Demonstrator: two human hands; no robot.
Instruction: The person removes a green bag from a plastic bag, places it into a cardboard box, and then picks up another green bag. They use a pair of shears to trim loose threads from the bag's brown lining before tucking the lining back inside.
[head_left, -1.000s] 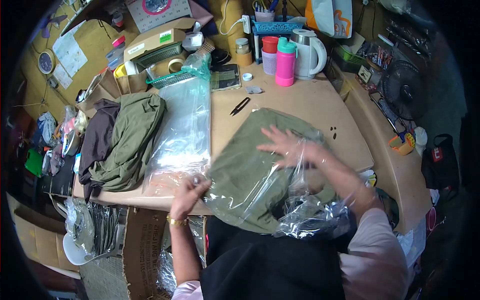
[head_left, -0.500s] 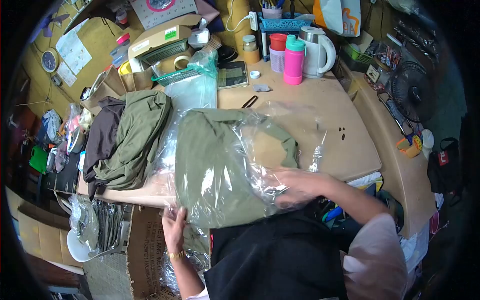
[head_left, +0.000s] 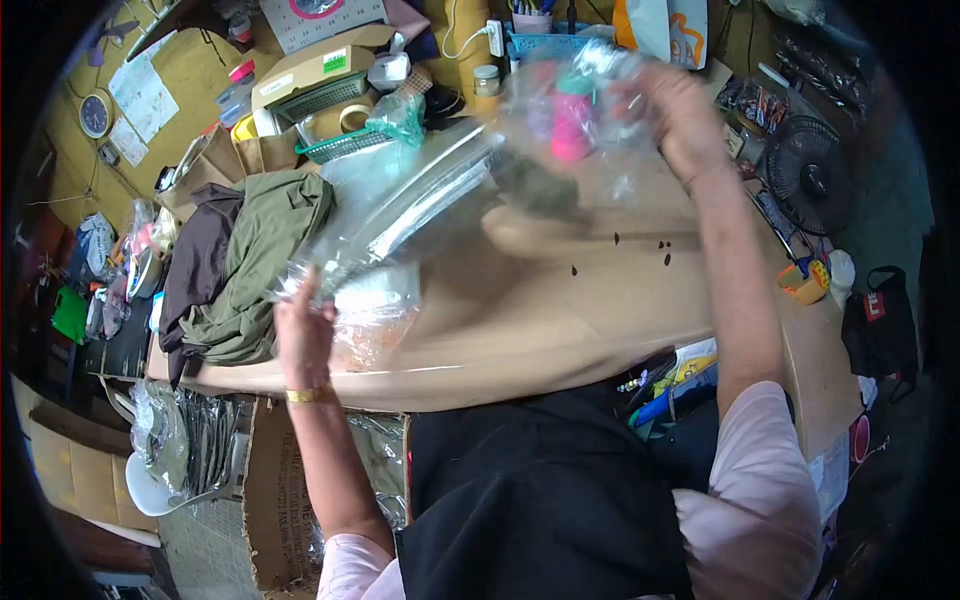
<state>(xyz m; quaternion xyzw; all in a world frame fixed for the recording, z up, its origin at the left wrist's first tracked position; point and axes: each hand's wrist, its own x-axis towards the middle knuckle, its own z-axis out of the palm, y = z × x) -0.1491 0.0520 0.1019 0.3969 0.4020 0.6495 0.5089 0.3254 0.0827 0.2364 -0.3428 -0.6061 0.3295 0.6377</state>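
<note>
A clear plastic bag (head_left: 430,205) with an olive green garment (head_left: 540,187) inside is stretched in the air over the table, smeared by motion. My left hand (head_left: 305,325) grips the bag's lower left end between closed fingers. At the upper right my right hand (head_left: 680,120) is closed on the other end, in front of the bottles and kettle. Left of the bag lie a folded olive garment (head_left: 265,260) and a dark brown garment (head_left: 195,265). Under the bag, more clear plastic (head_left: 375,310) rests on the table.
The tan table (head_left: 520,320) has several small dark pieces on it. A pink bottle (head_left: 570,125) stands behind the bag. Boxes and a green basket (head_left: 345,147) are at the back left. A black fan (head_left: 805,175) is at right, an open carton (head_left: 275,500) below left.
The bagged garment has been lifted off the table and swung up. My right hand has moved far up and away, and my left hand has risen to the left with the bag's end.
</note>
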